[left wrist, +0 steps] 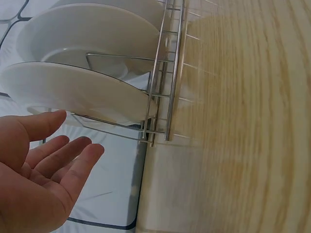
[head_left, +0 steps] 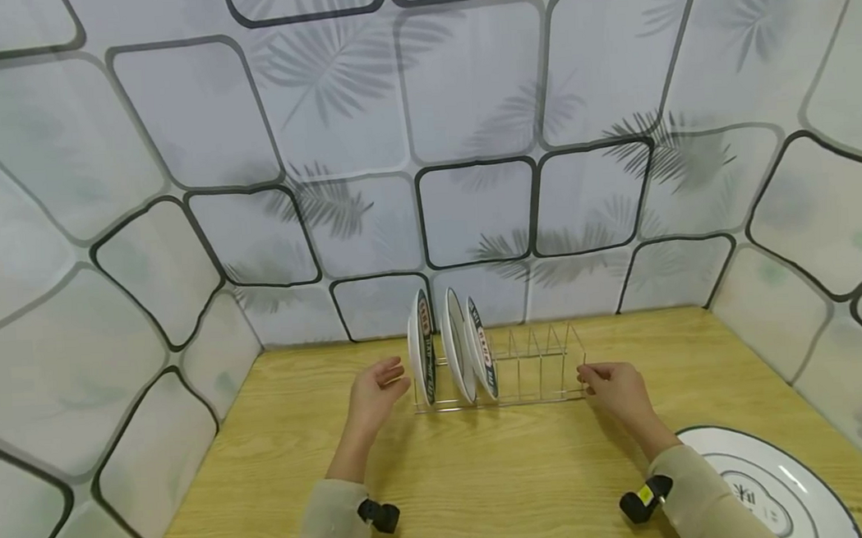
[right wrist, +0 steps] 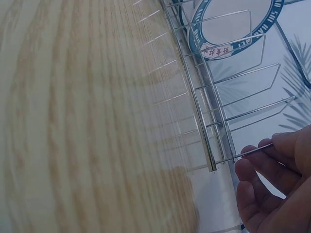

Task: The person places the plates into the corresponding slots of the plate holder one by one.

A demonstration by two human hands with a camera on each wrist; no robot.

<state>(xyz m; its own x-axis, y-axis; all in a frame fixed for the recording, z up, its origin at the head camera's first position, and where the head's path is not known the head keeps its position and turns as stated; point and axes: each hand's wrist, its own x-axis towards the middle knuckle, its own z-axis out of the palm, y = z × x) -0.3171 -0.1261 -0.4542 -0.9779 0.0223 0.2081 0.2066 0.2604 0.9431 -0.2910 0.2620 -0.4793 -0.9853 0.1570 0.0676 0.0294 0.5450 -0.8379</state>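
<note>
A wire dish rack (head_left: 535, 402) stands on the table, with three plates upright in its left part: a left plate (head_left: 416, 348), a middle plate (head_left: 454, 350) and a right plate (head_left: 482, 348) with a patterned rim. Beside the rack's left end, my left hand (head_left: 374, 396) has loosely bent fingers with nothing between them. In the left wrist view its thumb comes close to the outermost plate (left wrist: 73, 92). My right hand (right wrist: 282, 179) pinches the end wire at the rack's right side between thumb and fingers. The rack's right slots hold no plates.
A large white plate (head_left: 807, 476) with a dark rim and printed characters lies flat at the front right, partly under the right sleeve (head_left: 704, 499). Patterned cloth walls (head_left: 472, 217) rise behind and beside the wooden table (head_left: 488, 479).
</note>
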